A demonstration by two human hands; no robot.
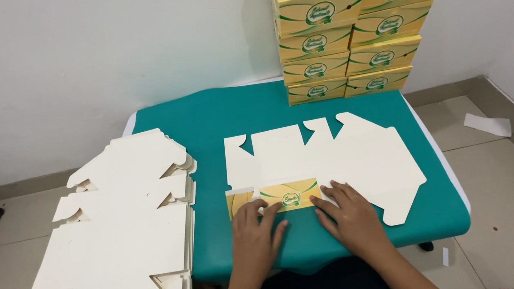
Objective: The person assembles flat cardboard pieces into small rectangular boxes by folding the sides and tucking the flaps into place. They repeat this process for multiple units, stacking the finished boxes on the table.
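Observation:
A flat cream cardboard box blank [330, 157] lies unfolded on the teal table [219, 114], blank side up. Its near flap [287, 195] is folded over, showing a yellow and green printed face. My left hand [256, 232] presses flat on the left part of that flap, fingers spread. Pressing on the flap's right end and the blank beside it is my right hand [347, 216].
A thick pile of unfolded cream blanks [118, 232] sits at the left, overhanging the table. Two stacks of finished yellow boxes [346, 41] stand at the table's far edge against the white wall. A paper scrap [488, 125] lies on the tiled floor at right.

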